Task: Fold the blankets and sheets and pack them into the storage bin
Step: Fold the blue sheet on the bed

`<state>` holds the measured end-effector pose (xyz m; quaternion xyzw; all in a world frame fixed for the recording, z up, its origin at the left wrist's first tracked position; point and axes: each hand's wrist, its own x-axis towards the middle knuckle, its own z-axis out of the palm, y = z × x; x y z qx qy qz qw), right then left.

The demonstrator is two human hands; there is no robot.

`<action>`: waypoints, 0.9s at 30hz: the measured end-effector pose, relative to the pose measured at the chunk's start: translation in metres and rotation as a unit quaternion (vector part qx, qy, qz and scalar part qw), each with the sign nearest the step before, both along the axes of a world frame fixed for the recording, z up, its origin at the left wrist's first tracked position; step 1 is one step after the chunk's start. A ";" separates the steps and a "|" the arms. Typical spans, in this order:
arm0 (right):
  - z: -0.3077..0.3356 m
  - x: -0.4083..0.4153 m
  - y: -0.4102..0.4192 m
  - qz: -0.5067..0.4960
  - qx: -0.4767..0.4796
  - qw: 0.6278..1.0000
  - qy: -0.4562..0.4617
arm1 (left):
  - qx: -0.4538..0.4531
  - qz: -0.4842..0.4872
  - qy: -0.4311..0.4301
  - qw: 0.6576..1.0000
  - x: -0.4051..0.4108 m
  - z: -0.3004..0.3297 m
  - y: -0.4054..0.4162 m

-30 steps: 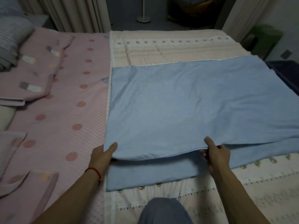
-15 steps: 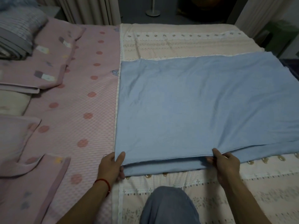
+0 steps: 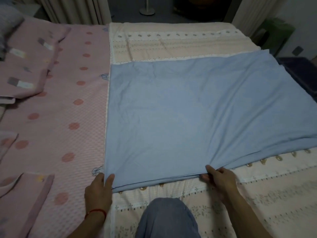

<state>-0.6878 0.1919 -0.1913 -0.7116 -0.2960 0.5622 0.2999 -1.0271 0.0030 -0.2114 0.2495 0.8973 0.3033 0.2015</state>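
Left hand (image 3: 98, 189) pinched the near-left corner of the blue sheet (image 3: 197, 121), thumb on top; right hand (image 3: 221, 180) gripped its near edge, fingers curled. Sheet lay folded on a cream patterned bedspread (image 3: 171, 43). Pink dotted blanket (image 3: 56, 117) lay left; curtains (image 3: 72, 9) hung far.

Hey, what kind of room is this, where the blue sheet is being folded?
Most likely a bedroom. The blue sheet lies on a bed spread with a pink dotted cover and a cream patterned quilt, and curtains hang past the far edge.
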 end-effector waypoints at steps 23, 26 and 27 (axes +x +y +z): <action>0.032 0.167 0.114 -0.190 0.067 0.979 0.027 | -0.095 -0.677 0.277 0.675 0.265 0.019 0.230; 0.031 0.226 0.130 -0.151 0.096 0.936 -0.302 | -0.083 -0.667 0.272 0.689 0.292 0.018 0.247; 0.028 0.250 0.133 -0.115 0.093 0.904 -0.401 | -0.062 -0.653 0.277 0.702 0.302 0.022 0.252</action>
